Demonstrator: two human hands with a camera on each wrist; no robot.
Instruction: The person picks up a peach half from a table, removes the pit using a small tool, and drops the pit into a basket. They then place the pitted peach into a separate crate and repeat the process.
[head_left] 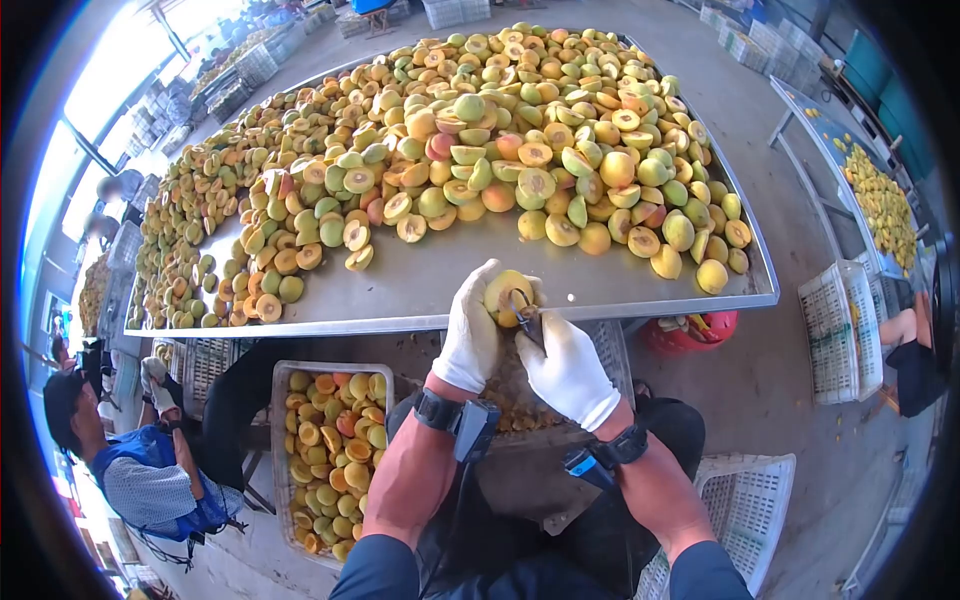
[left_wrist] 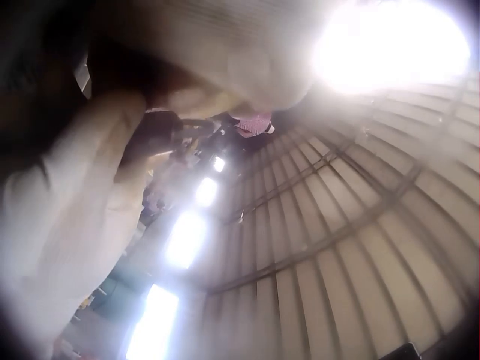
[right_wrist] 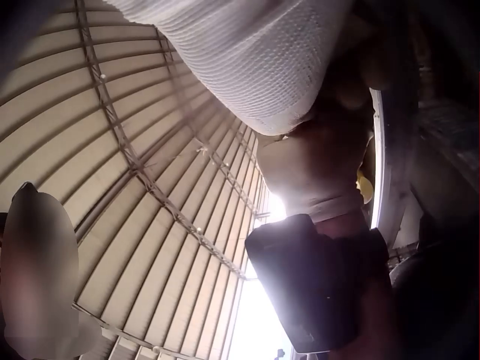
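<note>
Both hands wear white gloves and meet just over the near edge of a metal table (head_left: 400,290) in the head view. My left hand (head_left: 470,335) grips a yellow peach half (head_left: 496,298), cut face up. In my right hand (head_left: 572,372) is a small pitting tool with a curved metal loop (head_left: 522,300), which lies against the peach's middle. My right fingers hide most of its handle. The left wrist view shows blurred gloves and the loop close up; the right wrist view shows the right glove (right_wrist: 255,67) and the other wrist's black device (right_wrist: 307,285).
A large heap of cut peaches (head_left: 480,130) covers much of the table. Below left stands a crate (head_left: 282,440) of peach halves; a white crate (head_left: 745,510) sits at lower right. A red container (head_left: 690,335) is under the table edge. Another person (head_left: 150,480) sits at left.
</note>
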